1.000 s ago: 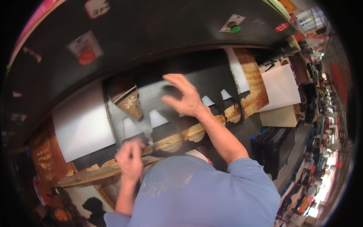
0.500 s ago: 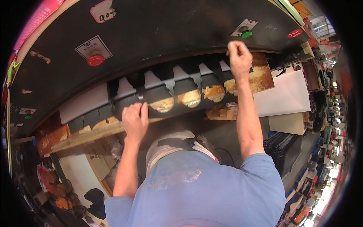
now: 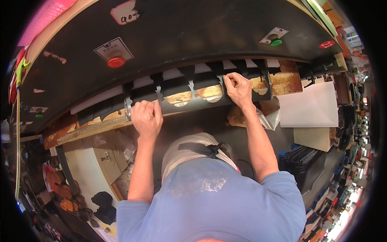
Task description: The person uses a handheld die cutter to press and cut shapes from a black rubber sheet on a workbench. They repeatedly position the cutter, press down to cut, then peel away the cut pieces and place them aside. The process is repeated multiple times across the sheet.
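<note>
A black sheet (image 3: 139,95) with a row of rounded cut-outs lies across the press bed under the large black machine head. Worn, yellowish board (image 3: 209,93) shows through the holes. My left hand (image 3: 147,117) is closed at the sheet's near edge, fingertips bent over it. Farther right, my right hand (image 3: 239,89) pinches a narrow strip of the sheet between two cut-outs, thumb against the fingers. Pale sheet material (image 3: 171,74) shows beyond the black one, partly hidden under the machine head.
The black machine head (image 3: 193,34) carries a red push button (image 3: 116,61) and a green one (image 3: 276,42). A wooden strip (image 3: 92,131) edges the bed in front. To the right sits a large white sheet (image 3: 308,105); a cabinet (image 3: 105,159) stands lower left.
My right hand has come down and left from near the green button to the black sheet, and now pinches it. My left hand stays at the near edge. The view has shifted slightly.
</note>
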The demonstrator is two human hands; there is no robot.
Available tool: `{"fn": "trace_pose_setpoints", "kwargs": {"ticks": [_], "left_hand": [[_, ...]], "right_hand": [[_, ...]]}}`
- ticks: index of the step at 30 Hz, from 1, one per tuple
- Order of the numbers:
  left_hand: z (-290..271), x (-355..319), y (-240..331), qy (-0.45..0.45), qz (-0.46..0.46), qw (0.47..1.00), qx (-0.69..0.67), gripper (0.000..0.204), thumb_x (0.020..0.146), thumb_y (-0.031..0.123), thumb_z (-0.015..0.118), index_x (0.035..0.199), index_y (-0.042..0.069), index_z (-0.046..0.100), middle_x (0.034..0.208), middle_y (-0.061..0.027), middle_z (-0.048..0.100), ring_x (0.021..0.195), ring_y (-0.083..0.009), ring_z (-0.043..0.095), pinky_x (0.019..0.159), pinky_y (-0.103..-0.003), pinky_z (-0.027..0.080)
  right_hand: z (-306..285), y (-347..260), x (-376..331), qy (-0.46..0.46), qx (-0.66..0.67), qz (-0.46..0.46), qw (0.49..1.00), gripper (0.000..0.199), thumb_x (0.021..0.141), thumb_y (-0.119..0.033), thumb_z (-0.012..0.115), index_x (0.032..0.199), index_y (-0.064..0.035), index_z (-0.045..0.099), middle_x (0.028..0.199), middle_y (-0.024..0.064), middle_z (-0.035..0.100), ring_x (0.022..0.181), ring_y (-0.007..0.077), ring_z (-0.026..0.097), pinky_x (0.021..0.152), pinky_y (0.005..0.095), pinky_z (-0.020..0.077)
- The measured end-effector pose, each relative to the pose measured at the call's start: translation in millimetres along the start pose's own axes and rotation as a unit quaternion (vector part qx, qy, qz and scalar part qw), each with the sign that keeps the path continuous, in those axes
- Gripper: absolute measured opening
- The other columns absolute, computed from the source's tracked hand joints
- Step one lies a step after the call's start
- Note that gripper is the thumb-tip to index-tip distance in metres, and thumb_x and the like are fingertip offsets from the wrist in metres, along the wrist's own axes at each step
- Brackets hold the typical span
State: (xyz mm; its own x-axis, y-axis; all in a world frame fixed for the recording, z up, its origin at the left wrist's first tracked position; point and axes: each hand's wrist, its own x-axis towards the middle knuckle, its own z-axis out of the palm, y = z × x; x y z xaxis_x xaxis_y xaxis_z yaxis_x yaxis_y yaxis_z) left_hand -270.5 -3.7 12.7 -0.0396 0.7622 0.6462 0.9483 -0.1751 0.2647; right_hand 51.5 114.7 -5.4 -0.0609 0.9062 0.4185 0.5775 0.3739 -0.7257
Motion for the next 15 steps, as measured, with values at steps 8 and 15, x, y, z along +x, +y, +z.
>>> {"fn": "trace_pose_setpoints", "kwargs": {"ticks": [8, 15], "left_hand": [[1, -12, -6, -0.034, -0.044, 0.998, -0.039, 0.018, 0.092, 0.012, 0.08, 0.078, 0.005, 0.07, 0.078, -0.0095, 0.057, 0.078, -0.0313, 0.057, 0.074, -0.045, 0.044], [-27, 12, 5, -0.164, -0.076, 0.98, -0.076, 0.02, 0.092, 0.015, 0.08, 0.079, 0.002, 0.072, 0.08, -0.0135, 0.062, 0.081, -0.0344, 0.06, 0.077, -0.046, 0.047]], "right_hand": [[-4, 8, 3, 0.009, 0.15, 0.167, 0.974, 0.019, 0.103, -0.017, 0.076, 0.096, -0.0003, 0.078, 0.07, -0.0089, 0.061, 0.065, -0.0002, 0.049, 0.059, 0.0211, 0.0408], [44, -57, 22, -0.001, 0.216, 0.125, 0.968, 0.007, 0.101, -0.008, 0.076, 0.101, -0.001, 0.078, 0.08, -0.005, 0.067, 0.072, 0.0006, 0.056, 0.063, 0.0188, 0.0444]]}}
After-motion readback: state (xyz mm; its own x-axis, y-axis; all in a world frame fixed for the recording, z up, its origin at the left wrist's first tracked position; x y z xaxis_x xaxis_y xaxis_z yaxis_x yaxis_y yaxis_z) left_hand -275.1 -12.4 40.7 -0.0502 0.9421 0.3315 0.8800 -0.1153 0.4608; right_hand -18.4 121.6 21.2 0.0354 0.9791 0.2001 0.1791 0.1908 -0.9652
